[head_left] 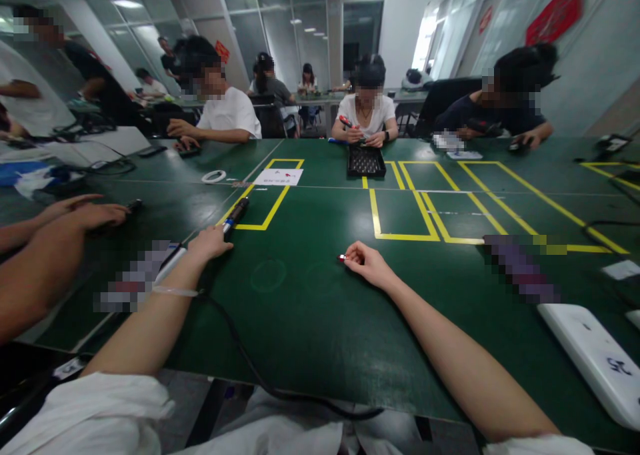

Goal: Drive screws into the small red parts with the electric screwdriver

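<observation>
My left hand (210, 243) is closed around the near end of a slim black cylindrical tool (240, 211) with a blue and silver band. The tool lies slanted, its far end pointing away over a yellow tape line; its exact kind does not show. Above the green table (310, 335), my right hand (367, 266) pinches a small red-and-white piece (342, 259) between thumb and fingers. That piece is too small to name. A pale band circles my left wrist.
Yellow tape rectangles mark the table, with a printed white sheet (279, 177) on one. Opposite, a person works over a black tray (367, 161). A white power bank (593, 365) lies at right. A black cable (240, 348) crosses near my left arm. A neighbour's hands (95, 215) are at left.
</observation>
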`<state>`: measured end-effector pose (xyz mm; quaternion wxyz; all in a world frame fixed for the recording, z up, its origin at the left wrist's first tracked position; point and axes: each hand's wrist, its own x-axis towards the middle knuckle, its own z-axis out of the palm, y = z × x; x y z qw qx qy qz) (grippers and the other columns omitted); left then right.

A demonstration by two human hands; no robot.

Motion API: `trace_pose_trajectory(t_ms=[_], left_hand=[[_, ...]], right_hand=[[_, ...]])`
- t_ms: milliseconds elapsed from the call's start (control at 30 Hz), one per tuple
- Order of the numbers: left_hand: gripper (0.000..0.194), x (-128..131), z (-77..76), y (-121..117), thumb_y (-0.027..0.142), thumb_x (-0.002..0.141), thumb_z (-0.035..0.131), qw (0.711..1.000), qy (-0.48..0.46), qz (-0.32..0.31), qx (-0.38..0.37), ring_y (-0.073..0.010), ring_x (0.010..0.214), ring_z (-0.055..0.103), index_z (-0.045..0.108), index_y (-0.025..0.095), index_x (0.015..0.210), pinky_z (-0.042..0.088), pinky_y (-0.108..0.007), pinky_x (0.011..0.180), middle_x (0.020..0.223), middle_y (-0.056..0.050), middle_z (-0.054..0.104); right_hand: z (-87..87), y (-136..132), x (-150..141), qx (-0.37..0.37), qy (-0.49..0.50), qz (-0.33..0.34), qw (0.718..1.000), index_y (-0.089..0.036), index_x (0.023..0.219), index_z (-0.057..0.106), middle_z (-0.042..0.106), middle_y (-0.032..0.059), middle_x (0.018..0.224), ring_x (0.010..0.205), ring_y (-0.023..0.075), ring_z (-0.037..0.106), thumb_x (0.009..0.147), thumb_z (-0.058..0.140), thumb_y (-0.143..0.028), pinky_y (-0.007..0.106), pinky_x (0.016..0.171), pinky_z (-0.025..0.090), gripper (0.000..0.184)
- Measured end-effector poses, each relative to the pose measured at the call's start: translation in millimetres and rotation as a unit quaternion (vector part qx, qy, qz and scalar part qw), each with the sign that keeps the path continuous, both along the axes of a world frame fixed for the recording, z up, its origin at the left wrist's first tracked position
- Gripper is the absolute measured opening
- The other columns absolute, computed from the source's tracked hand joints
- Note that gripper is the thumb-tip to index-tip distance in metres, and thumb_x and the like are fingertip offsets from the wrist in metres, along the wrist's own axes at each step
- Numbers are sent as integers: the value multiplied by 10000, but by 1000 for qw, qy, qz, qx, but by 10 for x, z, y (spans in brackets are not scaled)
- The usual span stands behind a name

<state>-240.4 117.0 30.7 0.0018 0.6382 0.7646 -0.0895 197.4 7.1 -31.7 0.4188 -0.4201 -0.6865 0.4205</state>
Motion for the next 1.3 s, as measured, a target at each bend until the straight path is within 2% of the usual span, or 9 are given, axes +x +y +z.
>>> trace_pose_trajectory(t_ms=[100, 233, 433, 533, 700, 1033, 1167, 1300], left_hand=[[735, -87, 39, 50, 444, 713, 626, 1000, -7, -6, -24, -360, 1083, 588, 437, 167, 1368, 493, -392, 809, 1267, -180, 578], [753, -138, 42, 57, 432, 725, 609, 999, -9, -28, -33, -326, 1054, 613, 401, 153, 1393, 490, -346, 811, 1235, -177, 601], [671, 66, 1, -80, 451, 735, 583, 999, 0, -27, 18, -328, 1027, 620, 471, 162, 1330, 500, -348, 767, 1215, -176, 613], [623, 285, -1, -156, 466, 740, 572, 999, -18, -37, 34, -335, 1026, 619, 507, 167, 1283, 501, -358, 757, 1201, -176, 618], [637, 823, -14, -316, 469, 769, 552, 995, -24, -77, 50, -327, 1015, 613, 455, 185, 1330, 500, -372, 768, 1160, -170, 619], [637, 2016, -83, -782, 449, 797, 558, 964, -82, -229, 102, -304, 1001, 565, 418, 166, 1350, 477, -371, 780, 1103, -162, 598], [634, 2305, -124, -905, 429, 795, 572, 951, -102, -273, 103, -295, 1005, 559, 417, 177, 1356, 468, -360, 782, 1108, -155, 600], [665, 2407, -170, -968, 427, 812, 552, 937, -131, -308, 101, -297, 1025, 552, 374, 178, 1402, 460, -365, 792, 1131, -149, 596]], right_hand=[[2, 0, 3, 1, 0, 2, 1000, -173, 892, 553, 549, -16, 721, 637, 109, 496, 810, 624, -358, 242, 606, 411, 215], [-13, 8, 1, 5, 1, 8, 1000, -172, 900, 556, 550, -16, 725, 643, 108, 498, 816, 622, -355, 240, 610, 413, 212], [-27, 18, -5, 1, -2, 10, 1000, -177, 899, 554, 550, -18, 720, 639, 111, 501, 813, 628, -363, 240, 602, 410, 218], [-7, 7, -9, 0, -7, 7, 1000, -179, 894, 553, 550, -18, 716, 634, 112, 499, 813, 626, -372, 244, 600, 412, 222], [33, -11, -17, -2, -11, 6, 1000, -179, 887, 550, 549, -17, 711, 635, 114, 501, 811, 623, -366, 246, 602, 415, 214], [23, -6, -6, 10, -15, 17, 1000, -177, 876, 535, 547, -24, 705, 633, 109, 513, 805, 614, -313, 248, 618, 424, 174], [21, -10, -3, 17, -16, 16, 1000, -184, 865, 526, 553, -27, 701, 636, 113, 526, 794, 618, -303, 253, 629, 435, 167], [23, -14, -12, 24, -14, 9, 1000, -186, 861, 521, 550, -28, 700, 628, 111, 520, 794, 613, -306, 250, 621, 435, 166]])
